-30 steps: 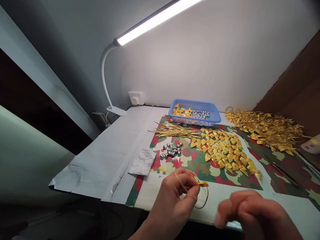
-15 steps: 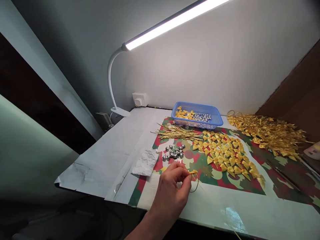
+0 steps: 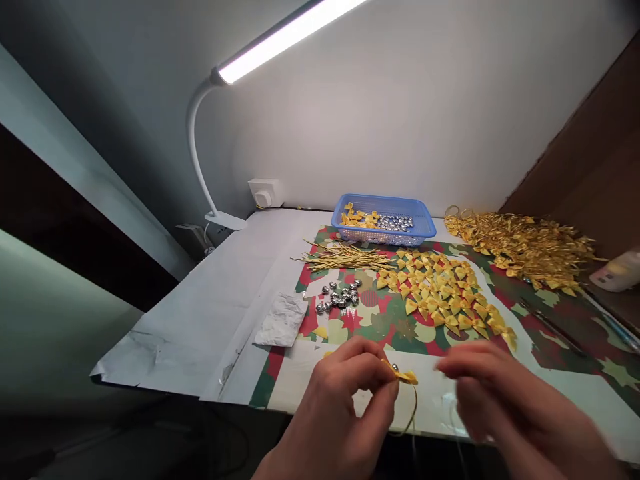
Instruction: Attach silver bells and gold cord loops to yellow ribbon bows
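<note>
My left hand (image 3: 345, 407) is closed in a pinch on a small yellow ribbon bow (image 3: 404, 377) with a gold cord loop (image 3: 413, 413) hanging below it, at the table's front edge. My right hand (image 3: 505, 407) is just right of the bow, blurred by motion, its fingers curled toward it; what it holds, if anything, is not visible. Behind the hands lie a spread of yellow bows (image 3: 440, 293), a cluster of small silver bells (image 3: 340, 298) and a bundle of gold cords (image 3: 350, 258).
A blue basket (image 3: 425, 230) with bows and bells stands at the back. A heap of finished gold pieces (image 3: 525, 247) lies at back right. Crumpled white paper (image 3: 280, 321) sits left, a white clamp lamp (image 3: 200, 153) at back left, patterned paper (image 3: 575, 313) covers the table.
My right hand, out of view half a second ago, has come back in beside the bow. My left hand has drawn the bow toward the front edge.
</note>
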`<state>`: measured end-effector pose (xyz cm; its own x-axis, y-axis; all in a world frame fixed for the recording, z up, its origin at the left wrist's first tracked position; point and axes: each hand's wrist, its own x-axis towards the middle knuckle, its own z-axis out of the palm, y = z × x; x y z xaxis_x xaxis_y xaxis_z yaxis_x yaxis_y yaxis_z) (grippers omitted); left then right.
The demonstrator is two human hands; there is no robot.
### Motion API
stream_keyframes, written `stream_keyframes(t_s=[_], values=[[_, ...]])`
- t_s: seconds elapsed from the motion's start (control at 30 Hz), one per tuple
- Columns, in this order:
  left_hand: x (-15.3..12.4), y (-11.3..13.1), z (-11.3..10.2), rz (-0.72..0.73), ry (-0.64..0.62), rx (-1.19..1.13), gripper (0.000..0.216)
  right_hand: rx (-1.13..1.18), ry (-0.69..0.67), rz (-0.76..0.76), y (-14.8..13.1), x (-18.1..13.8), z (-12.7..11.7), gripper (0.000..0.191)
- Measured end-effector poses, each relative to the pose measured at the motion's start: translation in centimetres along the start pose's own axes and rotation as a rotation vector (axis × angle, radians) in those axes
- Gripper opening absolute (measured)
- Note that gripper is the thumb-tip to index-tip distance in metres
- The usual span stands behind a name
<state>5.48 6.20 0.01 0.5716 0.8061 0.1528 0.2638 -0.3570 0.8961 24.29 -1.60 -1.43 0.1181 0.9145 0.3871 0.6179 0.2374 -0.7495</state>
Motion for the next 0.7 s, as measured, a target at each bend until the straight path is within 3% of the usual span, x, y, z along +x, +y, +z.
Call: stream_keyframes(t_s=[0.3, 0.43, 0.53, 0.7], values=[[-0.2, 0.3, 0.3, 0.16, 0.068, 0.093, 0.019, -0.038, -0.108, 0.017, -0.4, 2.3, 0.6, 0.029], [-0.6, 0.0, 0.2, -0.007, 0.04, -0.046, 0.022, -0.007, -0.177, 0.058, -0.7, 2.4, 0.6, 0.024], [-0.8, -0.1, 0.1, -0.141, 0.011, -0.207, 0.021, 0.045, -0.301, 0.086, -0.9, 2.7, 0.8, 0.022], [-0.4, 0.3, -0.3, -0.165, -0.052, -0.174, 0.011, 0.111, -0.368, 0.094, -1.0, 3.1, 0.6, 0.022]])
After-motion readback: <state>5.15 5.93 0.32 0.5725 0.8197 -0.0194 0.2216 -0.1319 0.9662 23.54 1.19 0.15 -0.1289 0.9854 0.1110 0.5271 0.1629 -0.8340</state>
